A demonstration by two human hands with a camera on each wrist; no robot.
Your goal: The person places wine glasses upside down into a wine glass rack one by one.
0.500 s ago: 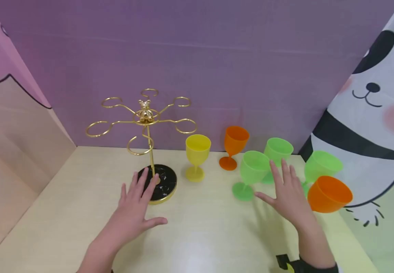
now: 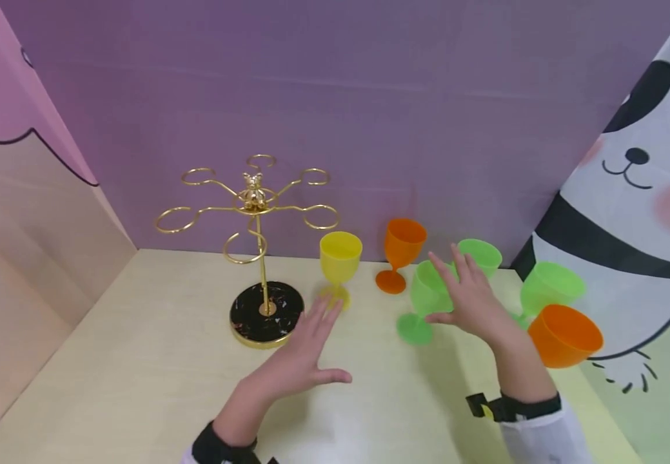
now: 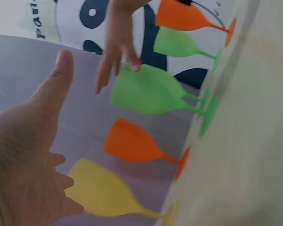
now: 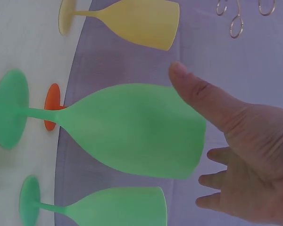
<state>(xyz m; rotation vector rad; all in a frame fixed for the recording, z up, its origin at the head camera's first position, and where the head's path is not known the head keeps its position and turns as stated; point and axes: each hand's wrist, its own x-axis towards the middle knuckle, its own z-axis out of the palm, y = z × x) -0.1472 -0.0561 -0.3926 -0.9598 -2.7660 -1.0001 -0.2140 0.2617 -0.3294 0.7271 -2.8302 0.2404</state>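
Closest to the camera: a black band (image 2: 529, 407) on each wrist. Left hand (image 2: 296, 357) is above the table (image 2: 155, 361), fingers spread, nothing in it, tips toward the yellow goblet (image 2: 340, 258). Right hand (image 2: 472, 303) is also spread and holding nothing, thumb by the front green goblet (image 2: 426, 290); can't tell if it's touching. Off to the right there's an orange goblet (image 2: 567, 335) with a second green goblet (image 2: 552, 282) just behind. Left of the yellow one stands a gold rack with a black base (image 2: 253, 312). Further back, a third green goblet (image 2: 482, 254) and another orange goblet (image 2: 405, 240), all upright, then a purple backdrop (image 2: 369, 96).
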